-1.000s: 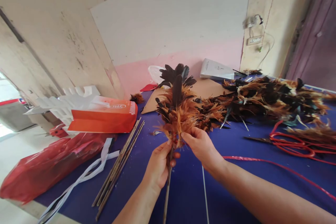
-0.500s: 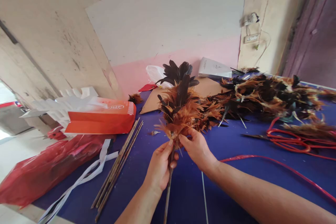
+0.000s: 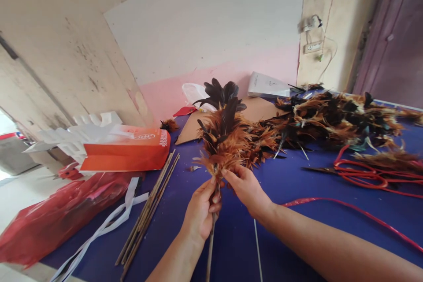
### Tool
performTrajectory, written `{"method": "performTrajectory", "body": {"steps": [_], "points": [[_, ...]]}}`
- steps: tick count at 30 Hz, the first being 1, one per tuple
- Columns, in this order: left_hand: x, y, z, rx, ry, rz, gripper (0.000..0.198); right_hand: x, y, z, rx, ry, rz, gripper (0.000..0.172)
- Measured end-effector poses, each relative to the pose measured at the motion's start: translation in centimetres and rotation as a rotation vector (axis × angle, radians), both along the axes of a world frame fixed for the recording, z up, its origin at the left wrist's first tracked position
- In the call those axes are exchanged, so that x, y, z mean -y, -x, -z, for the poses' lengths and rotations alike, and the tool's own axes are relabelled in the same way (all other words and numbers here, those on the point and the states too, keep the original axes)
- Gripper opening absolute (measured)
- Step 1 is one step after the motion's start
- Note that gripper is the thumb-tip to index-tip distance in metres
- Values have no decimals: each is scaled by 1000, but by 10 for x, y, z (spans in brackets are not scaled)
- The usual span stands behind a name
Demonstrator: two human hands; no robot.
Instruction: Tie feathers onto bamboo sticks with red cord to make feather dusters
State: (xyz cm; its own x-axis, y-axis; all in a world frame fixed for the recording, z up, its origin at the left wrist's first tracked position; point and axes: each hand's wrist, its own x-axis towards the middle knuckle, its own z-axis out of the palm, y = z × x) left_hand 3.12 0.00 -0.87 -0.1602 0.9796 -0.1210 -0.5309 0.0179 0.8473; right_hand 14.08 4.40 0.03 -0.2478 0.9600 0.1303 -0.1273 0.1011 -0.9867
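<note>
A feather duster (image 3: 224, 141) with brown and black feathers stands tilted away from me over the blue table (image 3: 284, 246). My left hand (image 3: 203, 205) is wrapped round its thin wooden stick (image 3: 210, 246), just below the feathers. At the base of the feathers, my right hand (image 3: 246, 185) is closed, thumb and fingers pinching the lowest brown feathers against the stick. Its fingertips are partly hidden by the plumes. A large pile of loose brown and black feathers (image 3: 330, 119) lies beyond my right hand.
Red-handled scissors (image 3: 360, 174) and a red plastic strip (image 3: 350, 211) lie to the right. Several thin sticks (image 3: 148, 211), white strips (image 3: 109, 224), a red plastic bag (image 3: 66, 211) and an orange-and-white bag (image 3: 125, 154) are at the left. Cardboard (image 3: 190, 130) lies behind the duster.
Both hands keep nearly the same hold on the duster. My right fingers have shifted slightly at the feather base, and the view has moved a little.
</note>
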Motion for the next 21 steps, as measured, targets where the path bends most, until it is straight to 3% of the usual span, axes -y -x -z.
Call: {"method": "performTrajectory", "body": {"steps": [3,14,21], "points": [[0,2,0,28,-28,-11,24,2,-1,-2,-29,44,-69,19],[5,-2,-5,14,-10,43,24,3,-1,-4,-65,95,69,17],[4,-3,-4,-13,-25,51,23,6,-1,-7,-87,114,38,13]]}}
